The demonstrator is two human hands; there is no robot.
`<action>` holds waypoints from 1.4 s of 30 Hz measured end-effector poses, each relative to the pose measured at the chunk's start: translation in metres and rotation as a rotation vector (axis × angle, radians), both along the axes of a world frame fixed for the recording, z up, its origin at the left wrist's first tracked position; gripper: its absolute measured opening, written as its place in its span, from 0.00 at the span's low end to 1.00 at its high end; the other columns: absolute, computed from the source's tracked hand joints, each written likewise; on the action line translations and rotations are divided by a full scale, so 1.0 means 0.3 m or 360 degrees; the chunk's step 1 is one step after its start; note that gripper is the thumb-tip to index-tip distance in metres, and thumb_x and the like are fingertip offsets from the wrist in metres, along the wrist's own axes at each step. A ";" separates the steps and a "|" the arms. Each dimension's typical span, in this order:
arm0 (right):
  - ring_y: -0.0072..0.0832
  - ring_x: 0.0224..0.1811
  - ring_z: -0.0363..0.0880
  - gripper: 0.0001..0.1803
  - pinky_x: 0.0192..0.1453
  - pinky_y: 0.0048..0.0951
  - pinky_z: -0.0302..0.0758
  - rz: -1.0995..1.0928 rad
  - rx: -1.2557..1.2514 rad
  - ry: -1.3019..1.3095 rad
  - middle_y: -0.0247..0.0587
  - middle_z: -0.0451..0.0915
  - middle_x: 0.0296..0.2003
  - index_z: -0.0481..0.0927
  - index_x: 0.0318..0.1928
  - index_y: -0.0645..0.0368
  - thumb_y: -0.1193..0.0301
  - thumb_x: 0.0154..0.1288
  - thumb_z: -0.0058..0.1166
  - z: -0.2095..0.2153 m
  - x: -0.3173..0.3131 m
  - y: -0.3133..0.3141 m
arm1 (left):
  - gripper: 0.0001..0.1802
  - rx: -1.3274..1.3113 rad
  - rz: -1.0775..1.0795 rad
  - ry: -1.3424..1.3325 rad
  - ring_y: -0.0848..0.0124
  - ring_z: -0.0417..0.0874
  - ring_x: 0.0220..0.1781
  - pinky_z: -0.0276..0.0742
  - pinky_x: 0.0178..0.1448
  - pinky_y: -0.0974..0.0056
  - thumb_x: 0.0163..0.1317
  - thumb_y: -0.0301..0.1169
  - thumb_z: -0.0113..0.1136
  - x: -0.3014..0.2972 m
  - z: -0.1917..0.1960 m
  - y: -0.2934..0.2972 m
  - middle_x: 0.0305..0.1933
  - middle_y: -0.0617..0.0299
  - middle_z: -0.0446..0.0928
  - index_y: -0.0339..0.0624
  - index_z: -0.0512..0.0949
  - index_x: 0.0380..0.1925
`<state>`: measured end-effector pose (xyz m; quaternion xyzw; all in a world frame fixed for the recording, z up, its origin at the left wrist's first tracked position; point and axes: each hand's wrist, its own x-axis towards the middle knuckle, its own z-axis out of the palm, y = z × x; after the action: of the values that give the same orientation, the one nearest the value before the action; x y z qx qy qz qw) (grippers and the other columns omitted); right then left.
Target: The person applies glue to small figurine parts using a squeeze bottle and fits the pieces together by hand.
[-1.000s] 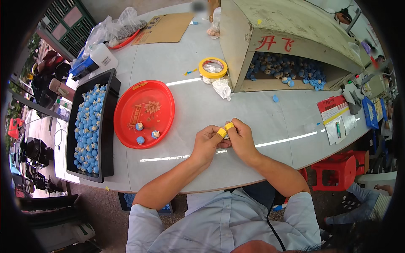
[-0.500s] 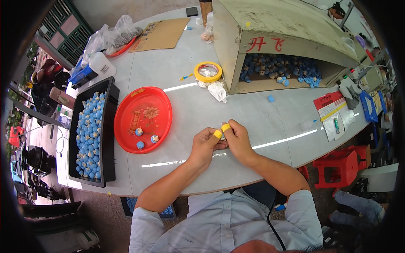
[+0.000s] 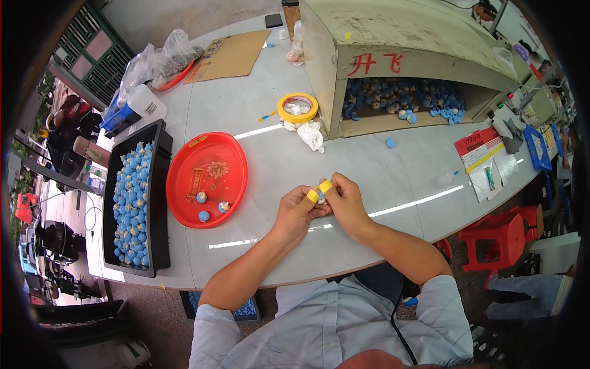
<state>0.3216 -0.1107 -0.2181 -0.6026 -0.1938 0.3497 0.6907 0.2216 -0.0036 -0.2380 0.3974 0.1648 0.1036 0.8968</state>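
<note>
- Head view: while the left hand (image 3: 292, 212) lies curled inward of the table's (image 3: 381, 169) front edge, near its middle, it pinches a small blue-and-pale piece (image 3: 321, 195).
- Right hand (image 3: 348, 202): nearly closed, gripping that piece opposite.
- Step, apparently: thumb-pressing the piece; next move calls for firm, even pressure.
- Red plate (image 3: 209, 150), toward the left edge: three blue balls (image 3: 204, 216).
- Black tray (image 3: 159, 190), along the left edge: many more.

red flower-patterned dish (image 3: 184, 160), blue-and-cream balls (image 3: 130, 212), yellow thumb tape (image 3: 326, 186)
</note>
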 end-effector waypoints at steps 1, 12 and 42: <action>0.11 0.24 0.59 0.18 0.26 0.20 0.60 -0.0018 -0.0045 -0.0139 0.25 0.64 0.21 0.64 0.24 0.57 0.68 0.70 0.53 -0.005 0.002 0.001 | 0.09 0.0000 -0.0005 0.0002 0.68 0.85 0.38 0.83 0.47 0.66 0.71 0.33 0.53 0.002 0.002 -0.001 0.39 0.56 0.80 0.37 0.74 0.40; 0.13 0.24 0.64 0.06 0.26 0.18 0.62 0.0007 0.0055 0.0171 0.27 0.70 0.27 0.71 0.38 0.56 0.68 0.72 0.48 0.011 0.027 -0.012 | 0.13 0.0731 0.0411 0.0036 0.68 0.84 0.43 0.82 0.50 0.65 0.70 0.33 0.55 0.017 0.044 -0.002 0.43 0.55 0.80 0.33 0.73 0.47; 0.14 0.24 0.73 0.05 0.28 0.19 0.72 0.0604 -0.0135 -0.0249 0.34 0.77 0.30 0.73 0.41 0.64 0.80 0.65 0.50 0.024 0.113 -0.018 | 0.09 0.0728 -0.0115 0.0274 0.67 0.86 0.42 0.84 0.44 0.71 0.63 0.19 0.55 0.011 0.036 0.102 0.44 0.49 0.80 0.24 0.72 0.42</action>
<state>0.3555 -0.1163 -0.2109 -0.6091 -0.3420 0.4335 0.5693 0.2249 0.0270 -0.2271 0.6031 0.1987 0.0719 0.7692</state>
